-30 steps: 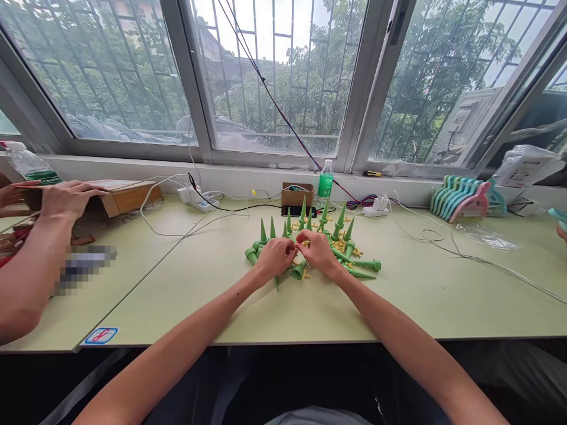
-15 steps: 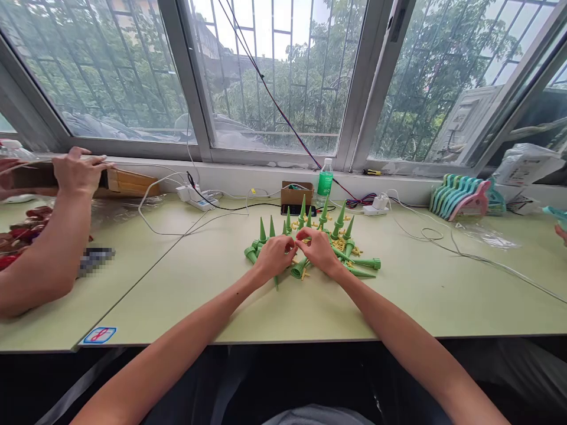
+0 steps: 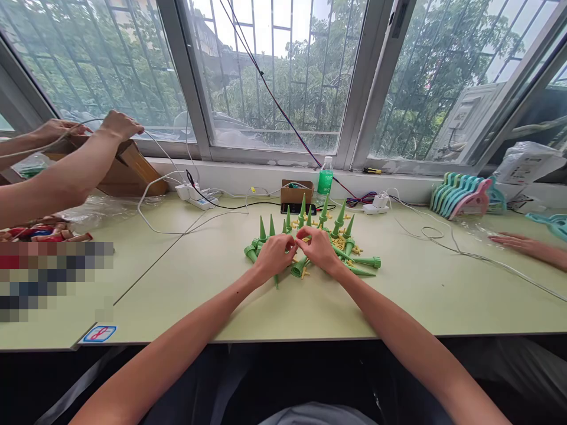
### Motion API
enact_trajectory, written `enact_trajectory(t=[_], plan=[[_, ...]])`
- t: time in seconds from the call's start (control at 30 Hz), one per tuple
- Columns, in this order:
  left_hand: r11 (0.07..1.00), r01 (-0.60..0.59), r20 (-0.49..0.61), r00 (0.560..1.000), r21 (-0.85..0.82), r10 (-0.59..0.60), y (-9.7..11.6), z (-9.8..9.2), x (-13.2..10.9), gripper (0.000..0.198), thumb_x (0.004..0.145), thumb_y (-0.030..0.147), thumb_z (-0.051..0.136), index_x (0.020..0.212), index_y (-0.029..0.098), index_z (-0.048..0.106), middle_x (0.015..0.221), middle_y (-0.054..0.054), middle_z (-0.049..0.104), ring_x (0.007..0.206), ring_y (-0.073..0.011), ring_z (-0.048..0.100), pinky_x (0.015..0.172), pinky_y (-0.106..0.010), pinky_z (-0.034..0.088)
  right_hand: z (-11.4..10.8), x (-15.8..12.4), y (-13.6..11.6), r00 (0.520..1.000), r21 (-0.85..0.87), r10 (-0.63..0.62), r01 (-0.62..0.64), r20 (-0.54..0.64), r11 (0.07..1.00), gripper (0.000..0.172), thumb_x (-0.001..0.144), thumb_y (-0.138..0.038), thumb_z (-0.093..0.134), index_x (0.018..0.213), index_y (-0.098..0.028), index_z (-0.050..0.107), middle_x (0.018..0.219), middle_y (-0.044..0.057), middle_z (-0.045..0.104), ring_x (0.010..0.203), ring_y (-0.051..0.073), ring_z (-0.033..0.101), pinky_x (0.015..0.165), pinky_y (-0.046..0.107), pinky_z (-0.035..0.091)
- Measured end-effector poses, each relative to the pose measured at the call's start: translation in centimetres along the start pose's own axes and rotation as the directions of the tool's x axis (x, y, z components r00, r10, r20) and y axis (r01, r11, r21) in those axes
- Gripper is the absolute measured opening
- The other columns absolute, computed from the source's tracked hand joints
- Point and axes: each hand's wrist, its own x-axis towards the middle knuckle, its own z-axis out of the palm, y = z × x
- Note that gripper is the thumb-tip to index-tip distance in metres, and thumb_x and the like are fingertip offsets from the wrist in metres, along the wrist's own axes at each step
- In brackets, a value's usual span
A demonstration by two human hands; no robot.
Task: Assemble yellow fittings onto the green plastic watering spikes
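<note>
My left hand [image 3: 275, 255] and my right hand [image 3: 319, 250] meet at the fingertips above a pile of green plastic plant-watering spikes. Both are closed in a pinch; whatever sits between the fingers is too small or hidden to make out. Behind them, several green spikes [image 3: 340, 219] stand point up on their caps. Others lie on their sides, such as a green spike [image 3: 367, 262] right of my right hand and a cap-end piece [image 3: 297, 270] below my fingers. Small yellow T-shaped valves [image 3: 339, 243] are scattered among the spikes.
Behind the pile are a small cardboard box [image 3: 292, 193], a black phone [image 3: 290, 209] and a green-labelled bottle [image 3: 326, 177]. White cables [image 3: 436, 236] cross the table. Hangers [image 3: 460, 198] stand at right, near another person's hand [image 3: 527, 243]. At left, a co-worker's hands handle a carton [image 3: 137, 168].
My hands stay pinched together in almost the same place. At left, the co-worker's arms and carton have risen. At right, another person's hand has come onto the table.
</note>
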Motion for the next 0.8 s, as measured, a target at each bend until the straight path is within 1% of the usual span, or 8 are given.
enact_trajectory(t=[0.13, 0.27, 0.8], plan=[[1.000, -0.020, -0.008, 1.000, -0.006, 0.020, -0.05, 0.00, -0.01, 0.020, 0.085, 0.028, 0.048, 0.076, 0.017, 0.063, 0.078, -0.005, 0.065, 0.069, -0.0163, 0.058, 0.065, -0.026, 0.042, 0.06, -0.02, 0.10, 1.000, -0.001, -0.001, 0.001, -0.004, 1.000, 0.009, 0.082, -0.022, 0.054, 0.082, -0.017, 0.062, 0.081, 0.003, 0.068, 0.071, 0.013, 0.061, 0.069, 0.025, 0.047], [0.999, -0.036, -0.006, 0.999, 0.005, 0.036, -0.15, 0.03, 0.01, 0.020, 0.084, 0.028, 0.048, 0.074, 0.018, 0.061, 0.076, -0.005, 0.065, 0.067, -0.0163, 0.057, 0.062, -0.026, 0.040, 0.13, -0.02, 0.21, 1.000, -0.017, -0.015, 0.015, -0.008, 1.000, 0.008, 0.081, -0.020, 0.055, 0.081, -0.018, 0.062, 0.080, 0.002, 0.068, 0.069, 0.014, 0.060, 0.067, 0.025, 0.046], [0.999, -0.041, -0.007, 0.999, 0.009, 0.041, -0.11, 0.05, -0.01, 0.020, 0.084, 0.028, 0.047, 0.073, 0.018, 0.060, 0.075, -0.004, 0.064, 0.066, -0.0160, 0.057, 0.061, -0.027, 0.040, 0.21, -0.04, 0.15, 1.000, -0.013, -0.021, 0.021, -0.013, 1.000, 0.007, 0.081, -0.018, 0.054, 0.078, -0.018, 0.061, 0.078, 0.001, 0.068, 0.065, 0.013, 0.059, 0.065, 0.025, 0.045]])
